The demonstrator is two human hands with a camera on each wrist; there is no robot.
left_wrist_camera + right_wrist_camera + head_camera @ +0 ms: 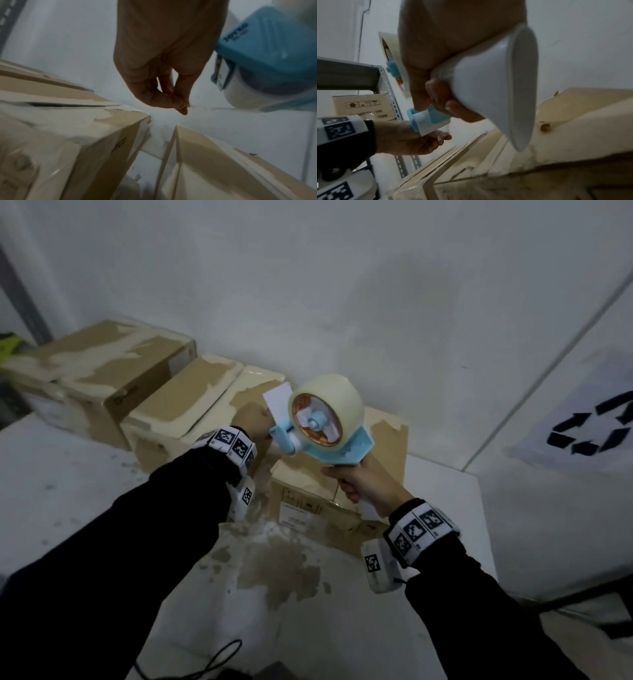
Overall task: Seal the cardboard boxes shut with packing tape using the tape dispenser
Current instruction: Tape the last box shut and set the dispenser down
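Note:
My right hand [359,484] grips the white handle [488,88] of a light blue tape dispenser [325,419], held up above a cardboard box [342,501]. A roll of pale clear tape [342,395] sits on it. My left hand [255,422] is at the dispenser's front end, its thumb and fingers [180,105] pinching the tape's free end, which runs as a thin strip toward the dispenser [265,54]. Two more cardboard boxes [191,412] [102,371], streaked with old tape, stand in a row to the left along the wall.
The boxes rest on a white table [85,474] with a worn brown patch [281,570]. A sheet with a recycling symbol [589,422] hangs at the right. A grey metal rack [351,73] holds another box [363,106]. A black cable [212,662] lies near me.

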